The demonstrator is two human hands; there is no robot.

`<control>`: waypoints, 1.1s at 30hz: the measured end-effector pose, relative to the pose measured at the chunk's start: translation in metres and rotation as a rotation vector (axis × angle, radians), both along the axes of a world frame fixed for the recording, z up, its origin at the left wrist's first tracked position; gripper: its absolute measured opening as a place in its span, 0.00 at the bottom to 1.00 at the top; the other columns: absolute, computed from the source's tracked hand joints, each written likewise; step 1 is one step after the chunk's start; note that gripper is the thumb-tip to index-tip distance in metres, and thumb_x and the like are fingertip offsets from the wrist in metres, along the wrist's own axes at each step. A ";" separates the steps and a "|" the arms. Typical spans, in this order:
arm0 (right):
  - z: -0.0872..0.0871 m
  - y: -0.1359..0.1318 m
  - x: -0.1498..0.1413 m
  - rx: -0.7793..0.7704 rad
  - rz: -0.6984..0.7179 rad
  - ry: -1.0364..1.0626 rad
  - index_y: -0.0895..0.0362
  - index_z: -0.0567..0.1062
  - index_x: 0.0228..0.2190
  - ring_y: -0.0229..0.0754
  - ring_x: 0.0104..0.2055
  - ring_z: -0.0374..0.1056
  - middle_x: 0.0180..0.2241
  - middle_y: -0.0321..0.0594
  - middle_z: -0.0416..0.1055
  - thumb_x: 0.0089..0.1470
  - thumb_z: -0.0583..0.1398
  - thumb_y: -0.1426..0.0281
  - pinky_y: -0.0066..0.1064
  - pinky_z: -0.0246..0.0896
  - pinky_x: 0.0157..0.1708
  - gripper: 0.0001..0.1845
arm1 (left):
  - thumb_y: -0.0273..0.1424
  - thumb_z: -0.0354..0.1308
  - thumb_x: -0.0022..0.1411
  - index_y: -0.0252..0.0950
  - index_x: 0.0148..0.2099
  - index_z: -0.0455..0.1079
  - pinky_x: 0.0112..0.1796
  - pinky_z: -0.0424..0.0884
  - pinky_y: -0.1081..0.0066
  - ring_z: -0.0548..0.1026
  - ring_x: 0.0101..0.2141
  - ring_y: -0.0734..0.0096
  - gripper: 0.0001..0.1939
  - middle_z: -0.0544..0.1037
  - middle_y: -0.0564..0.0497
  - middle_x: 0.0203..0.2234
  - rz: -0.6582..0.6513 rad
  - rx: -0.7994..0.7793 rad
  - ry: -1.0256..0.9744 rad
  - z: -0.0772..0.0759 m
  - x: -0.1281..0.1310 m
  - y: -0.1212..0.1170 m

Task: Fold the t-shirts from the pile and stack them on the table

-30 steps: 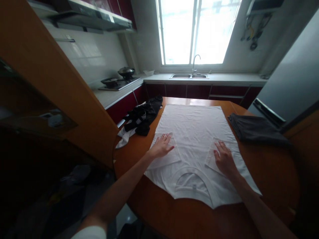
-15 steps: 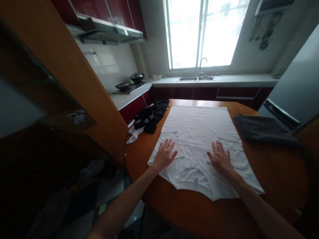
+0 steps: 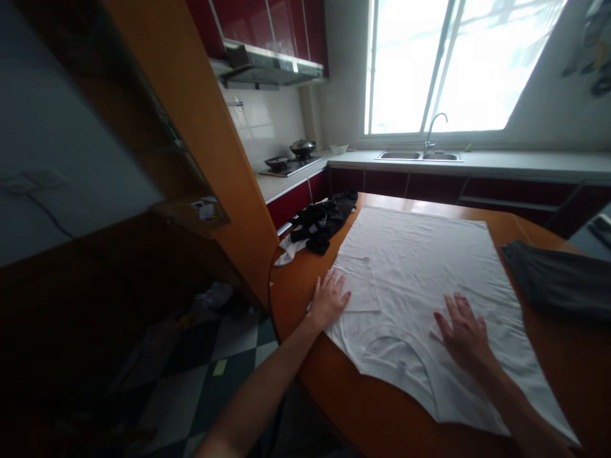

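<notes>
A white T-shirt (image 3: 420,254) lies spread on the wooden table, its round neckline toward me and its hem toward the window. Both sleeves are folded inward over the body. My left hand (image 3: 329,299) rests flat with fingers stretched at the outer edge of the left sleeve. On the right side of the shirt, my right hand (image 3: 463,331) lies with its fingers spread, covering most of the right sleeve. Neither hand grips the cloth. Small wrinkles run across the middle of the shirt.
Dark folded trousers (image 3: 563,280) lie on the table (image 3: 329,381) to the right. A heap of black and white clothes (image 3: 319,226) sits at the far left edge. Beyond are a stove (image 3: 291,166), a sink (image 3: 401,156) and a counter. A wooden partition (image 3: 238,210) rises at left.
The view has swung left, so the shirt and table appear farther right. My left hand has slid outward from the sleeve's middle to its outer edge. My right hand stays on the shirt.
</notes>
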State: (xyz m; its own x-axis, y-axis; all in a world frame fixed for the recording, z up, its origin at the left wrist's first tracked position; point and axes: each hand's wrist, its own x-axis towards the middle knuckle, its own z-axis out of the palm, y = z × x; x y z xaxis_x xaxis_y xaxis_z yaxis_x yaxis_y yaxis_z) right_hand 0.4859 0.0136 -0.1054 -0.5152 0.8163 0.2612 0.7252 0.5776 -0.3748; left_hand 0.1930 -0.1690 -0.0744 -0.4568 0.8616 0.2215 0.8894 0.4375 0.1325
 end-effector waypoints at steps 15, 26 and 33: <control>-0.015 0.010 0.014 0.002 0.117 0.143 0.61 0.65 0.63 0.63 0.70 0.51 0.67 0.59 0.58 0.62 0.45 0.50 0.62 0.49 0.65 0.38 | 0.46 0.43 0.73 0.36 0.71 0.55 0.68 0.47 0.51 0.47 0.71 0.56 0.31 0.55 0.43 0.71 -0.136 0.013 0.007 0.001 0.010 -0.004; -0.007 0.008 0.013 -0.015 0.146 0.215 0.62 0.63 0.65 0.61 0.71 0.50 0.68 0.58 0.56 0.64 0.48 0.55 0.58 0.49 0.67 0.36 | 0.51 0.46 0.71 0.35 0.71 0.56 0.67 0.51 0.51 0.48 0.71 0.50 0.35 0.52 0.38 0.71 -0.121 -0.023 -0.016 -0.002 0.011 -0.005; 0.005 0.004 0.012 -0.014 0.115 0.228 0.60 0.64 0.64 0.57 0.71 0.50 0.67 0.54 0.57 0.65 0.48 0.57 0.53 0.50 0.68 0.32 | 0.51 0.46 0.71 0.34 0.71 0.58 0.64 0.55 0.48 0.51 0.69 0.43 0.35 0.55 0.35 0.70 -0.133 -0.048 -0.011 -0.002 0.007 -0.003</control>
